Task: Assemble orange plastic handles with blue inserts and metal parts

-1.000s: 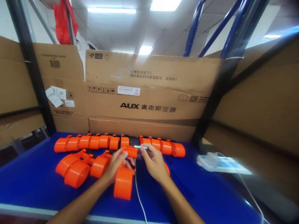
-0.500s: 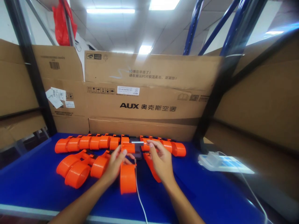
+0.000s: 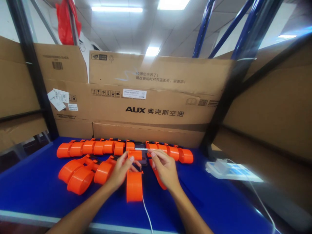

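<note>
My left hand (image 3: 122,169) is closed around a small orange plastic tape dispenser part (image 3: 135,155) above the middle of the table. My right hand (image 3: 164,167) pinches the right end of a pale serrated strip (image 3: 140,149), which lies along the top edge of that part. Below my left fingers is a wide orange ring (image 3: 134,187); whether it joins the held part is unclear. Just left of my right wrist, another orange piece (image 3: 158,174) is partly covered by the hand. Behind the hands lies a dark phone (image 3: 144,159), mostly hidden.
Several orange tape dispensers (image 3: 98,148) stand in a row at the back, and more (image 3: 80,182) lie at left front. A white power strip (image 3: 235,171) with a plugged-in charger sits at right. A white cable (image 3: 147,213) runs to the front edge. Cardboard (image 3: 156,97) walls the back.
My right hand has shifted slightly left, bringing the serrated strip further over the orange part. The dark piece seen under the strip earlier is less visible. My left hand keeps its hold.
</note>
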`<state>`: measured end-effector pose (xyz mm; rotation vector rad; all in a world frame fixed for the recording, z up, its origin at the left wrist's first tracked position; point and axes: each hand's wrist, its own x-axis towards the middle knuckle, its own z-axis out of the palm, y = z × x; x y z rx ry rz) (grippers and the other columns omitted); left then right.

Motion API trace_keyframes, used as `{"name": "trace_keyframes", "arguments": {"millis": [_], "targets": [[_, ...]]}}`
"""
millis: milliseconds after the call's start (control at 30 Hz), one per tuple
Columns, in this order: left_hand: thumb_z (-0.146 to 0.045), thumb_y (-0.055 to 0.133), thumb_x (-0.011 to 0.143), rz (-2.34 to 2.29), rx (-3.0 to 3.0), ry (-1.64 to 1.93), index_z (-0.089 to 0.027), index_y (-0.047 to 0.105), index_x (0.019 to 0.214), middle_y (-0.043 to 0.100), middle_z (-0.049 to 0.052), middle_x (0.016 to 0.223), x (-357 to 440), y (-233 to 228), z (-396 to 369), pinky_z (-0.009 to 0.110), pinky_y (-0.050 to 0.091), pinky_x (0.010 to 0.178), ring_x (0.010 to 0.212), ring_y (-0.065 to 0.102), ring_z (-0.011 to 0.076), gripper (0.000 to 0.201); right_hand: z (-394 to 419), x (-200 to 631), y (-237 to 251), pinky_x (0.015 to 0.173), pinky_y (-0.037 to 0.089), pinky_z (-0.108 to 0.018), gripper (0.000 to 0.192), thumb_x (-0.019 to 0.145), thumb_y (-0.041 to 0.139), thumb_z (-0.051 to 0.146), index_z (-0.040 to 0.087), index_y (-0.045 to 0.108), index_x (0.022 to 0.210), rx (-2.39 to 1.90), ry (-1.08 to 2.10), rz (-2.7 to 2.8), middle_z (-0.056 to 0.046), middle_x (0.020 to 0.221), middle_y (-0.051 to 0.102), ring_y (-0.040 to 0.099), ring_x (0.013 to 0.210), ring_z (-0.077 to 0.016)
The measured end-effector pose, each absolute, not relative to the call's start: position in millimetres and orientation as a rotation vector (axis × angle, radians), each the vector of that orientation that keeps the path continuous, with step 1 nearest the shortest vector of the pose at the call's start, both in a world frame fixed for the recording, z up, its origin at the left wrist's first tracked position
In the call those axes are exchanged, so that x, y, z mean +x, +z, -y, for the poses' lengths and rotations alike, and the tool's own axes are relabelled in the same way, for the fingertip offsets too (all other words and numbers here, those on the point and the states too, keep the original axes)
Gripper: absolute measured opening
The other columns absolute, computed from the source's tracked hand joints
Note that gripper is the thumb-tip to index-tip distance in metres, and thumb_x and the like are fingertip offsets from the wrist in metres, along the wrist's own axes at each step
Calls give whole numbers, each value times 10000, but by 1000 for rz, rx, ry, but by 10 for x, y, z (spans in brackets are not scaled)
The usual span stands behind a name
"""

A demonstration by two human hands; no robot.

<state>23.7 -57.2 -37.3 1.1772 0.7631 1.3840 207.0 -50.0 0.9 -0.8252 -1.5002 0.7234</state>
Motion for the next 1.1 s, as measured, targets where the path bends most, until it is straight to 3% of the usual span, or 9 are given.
{"name": "trace_keyframes", "arguments": {"millis": [300,567,700,833,933,1100], "targets": [[-542,627,832,-743,1285,1310,-156,563,1126,728,104,853,232,-428,539,231,433,498,564,674,177,489,539,2078,58,489,450,-271,312,907,593,457,214,767,996,-794,781,1681,-20,673,594,531,519,-140],[-537,618,841,-724,1270,1284,-156,562,1121,720,97,814,268,-455,552,230,435,496,556,658,166,477,495,2210,155,587,488,-292,306,893,588,452,210,761,964,-850,701,1692,-67,872,711,591,627,-167],[-541,622,834,-729,1178,1318,-161,538,1147,720,89,821,284,-422,578,246,472,507,556,662,170,499,326,2582,180,634,469,-299,320,876,541,438,183,736,864,-1105,392,1570,-83,846,728,639,748,-227],[-548,638,815,-752,1026,1410,-165,569,1037,716,70,833,249,-378,568,257,491,488,537,655,168,448,152,3112,149,588,395,-284,248,841,522,358,239,738,817,-1746,133,1647,-58,720,710,645,687,-233],[-584,659,772,-780,951,1407,-150,595,894,696,53,744,208,-361,540,256,472,451,535,665,194,456,81,3388,70,595,394,-291,211,807,573,354,261,757,853,-2056,204,1702,-71,729,718,660,674,-238],[-604,676,739,-805,893,1370,-139,596,799,667,40,628,184,-334,542,238,440,435,499,645,187,475,37,3497,-70,599,414,-278,193,812,604,343,229,760,824,-2076,424,1935,-67,689,708,656,652,-208]]}}
